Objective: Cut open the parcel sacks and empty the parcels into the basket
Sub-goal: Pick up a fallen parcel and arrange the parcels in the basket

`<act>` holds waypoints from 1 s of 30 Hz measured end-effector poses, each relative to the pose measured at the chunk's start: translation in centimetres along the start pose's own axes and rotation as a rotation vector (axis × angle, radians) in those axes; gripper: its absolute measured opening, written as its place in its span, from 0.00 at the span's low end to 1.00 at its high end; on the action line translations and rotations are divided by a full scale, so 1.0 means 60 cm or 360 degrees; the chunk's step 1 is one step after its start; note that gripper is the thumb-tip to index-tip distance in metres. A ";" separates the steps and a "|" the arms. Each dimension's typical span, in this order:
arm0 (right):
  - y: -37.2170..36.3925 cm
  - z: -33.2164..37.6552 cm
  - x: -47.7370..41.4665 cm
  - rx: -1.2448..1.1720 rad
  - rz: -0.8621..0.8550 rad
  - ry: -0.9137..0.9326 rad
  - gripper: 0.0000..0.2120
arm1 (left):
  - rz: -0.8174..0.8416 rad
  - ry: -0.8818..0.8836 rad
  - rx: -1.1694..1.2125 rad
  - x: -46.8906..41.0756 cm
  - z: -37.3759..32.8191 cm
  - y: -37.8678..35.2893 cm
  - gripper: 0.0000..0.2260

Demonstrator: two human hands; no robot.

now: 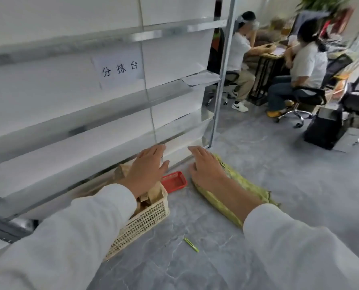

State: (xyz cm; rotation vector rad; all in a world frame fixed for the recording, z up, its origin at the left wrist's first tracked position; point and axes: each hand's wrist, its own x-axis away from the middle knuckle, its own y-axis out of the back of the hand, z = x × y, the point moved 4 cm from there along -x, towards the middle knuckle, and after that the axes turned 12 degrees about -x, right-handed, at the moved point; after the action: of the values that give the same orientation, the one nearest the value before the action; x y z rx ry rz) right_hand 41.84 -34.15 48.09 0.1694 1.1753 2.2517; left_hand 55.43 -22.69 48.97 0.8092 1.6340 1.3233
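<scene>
A yellow-green woven parcel sack (235, 193) lies flat on the grey floor at centre right. My right hand (205, 168) is stretched out above its far end, fingers straight, holding nothing. A cream plastic basket (145, 222) with brown parcels (151, 193) in it stands to the left of the sack. My left hand (147, 168) hovers over the basket's far end with straight fingers and holds nothing. A small green cutter (191, 244) lies on the floor in front, between basket and sack.
A small red tray (174, 182) sits on the floor between my hands. A white metal shelf rack (103, 105) with a paper sign fills the left. Two people sit on office chairs at a desk (270, 53) at the back right.
</scene>
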 end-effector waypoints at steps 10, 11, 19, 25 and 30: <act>0.147 -0.265 -0.068 0.0132 0.0022 -0.0281 0.27 | 0.0047 -0.0210 0.0176 -0.198 -0.223 -0.124 0.19; 0.159 -0.288 -0.086 0.0147 0.0027 -0.0277 0.27 | 0.0070 -0.0180 0.0203 -0.224 -0.234 -0.144 0.18; 0.243 -0.492 -0.182 0.0295 0.0193 -0.0352 0.27 | 0.0309 -0.0085 0.0288 -0.435 -0.340 -0.305 0.20; 0.297 -0.620 -0.246 0.0346 0.0311 -0.0436 0.27 | 0.0282 -0.0132 0.0292 -0.535 -0.424 -0.359 0.20; 0.302 -0.686 -0.319 0.0322 0.0431 -0.0249 0.27 | 0.0308 -0.0024 0.0215 -0.588 -0.461 -0.407 0.21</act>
State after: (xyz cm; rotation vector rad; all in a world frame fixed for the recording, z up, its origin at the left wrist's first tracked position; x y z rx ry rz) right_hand 34.45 -81.84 40.42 0.6062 1.3607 2.2921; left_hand 45.96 -70.80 34.82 1.0787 1.6802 1.3452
